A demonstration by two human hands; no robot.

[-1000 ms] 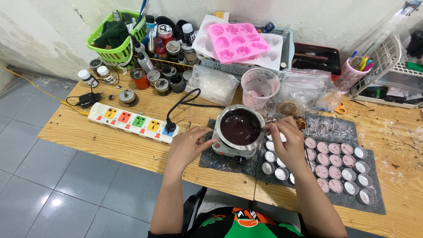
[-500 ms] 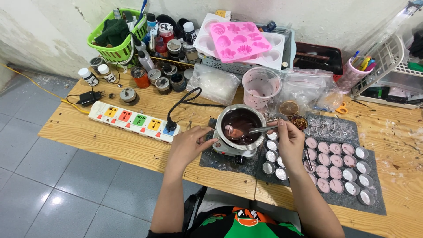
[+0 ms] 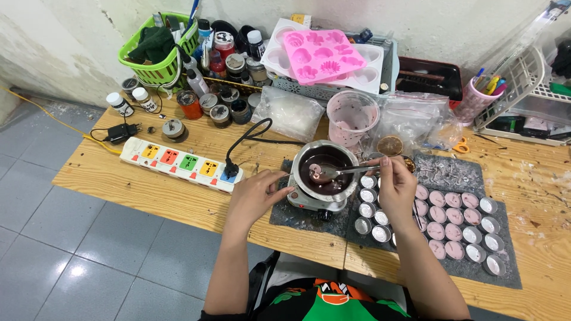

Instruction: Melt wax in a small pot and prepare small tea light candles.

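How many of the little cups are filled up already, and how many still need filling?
About a dozen small round cups on the right already hold pale pink wax. Right now the right hand holds a spoon over the pot of dark liquid, while the left hand steadies the pot's side. The silvery empty cups beside the pot, plus several at the far right, still look unfilled.
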